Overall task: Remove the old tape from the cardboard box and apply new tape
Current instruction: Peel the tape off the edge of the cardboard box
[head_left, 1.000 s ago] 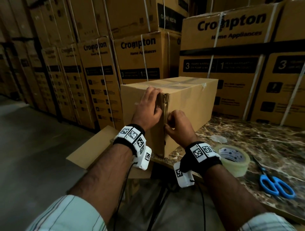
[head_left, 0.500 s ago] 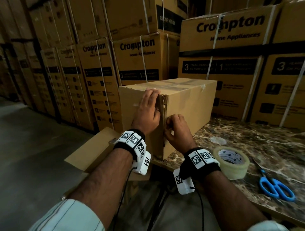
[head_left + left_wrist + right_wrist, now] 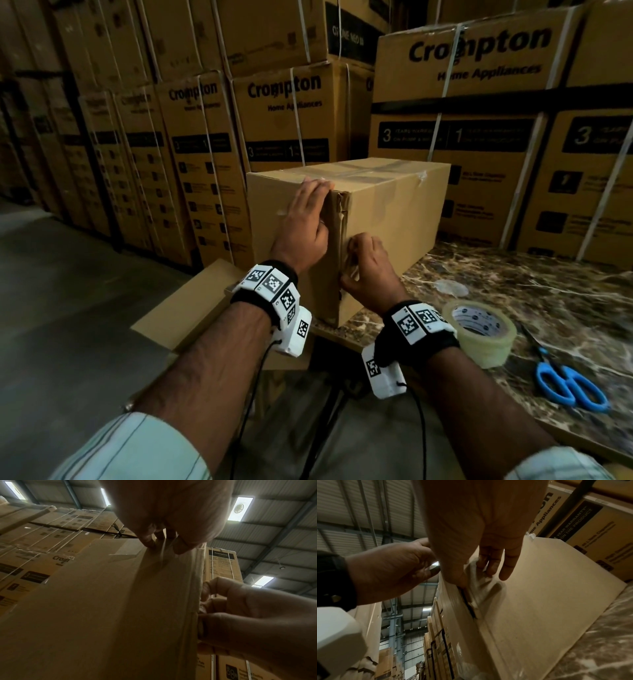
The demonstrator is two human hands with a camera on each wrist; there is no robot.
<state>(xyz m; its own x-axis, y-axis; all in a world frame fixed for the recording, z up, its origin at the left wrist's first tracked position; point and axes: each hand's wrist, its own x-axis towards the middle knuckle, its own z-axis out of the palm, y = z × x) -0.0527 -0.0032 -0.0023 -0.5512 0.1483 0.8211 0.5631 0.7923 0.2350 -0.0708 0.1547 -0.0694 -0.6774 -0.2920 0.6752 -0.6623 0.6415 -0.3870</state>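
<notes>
A plain cardboard box (image 3: 394, 212) stands on the marble table (image 3: 548, 301), one vertical corner edge towards me. My left hand (image 3: 305, 219) lies flat against the box's left face with straight fingers reaching the top edge. At the corner edge my right hand (image 3: 359, 260) pinches a crumpled strip of clear old tape (image 3: 476, 577) that is part-peeled from the cardboard. From the left wrist the box face (image 3: 102, 608) fills the view, with the right hand (image 3: 240, 615) at its edge. More clear tape (image 3: 363, 171) runs along the box top.
A roll of clear tape (image 3: 479, 329) and blue-handled scissors (image 3: 568, 380) lie on the table to my right. A crumpled scrap of clear tape (image 3: 448, 287) lies near the box. A flattened carton (image 3: 191, 305) lies below left. Stacked printed cartons (image 3: 479, 130) wall the back.
My right hand has moved slightly down the corner edge with the tape strip. The left hand stays pressed on the box face.
</notes>
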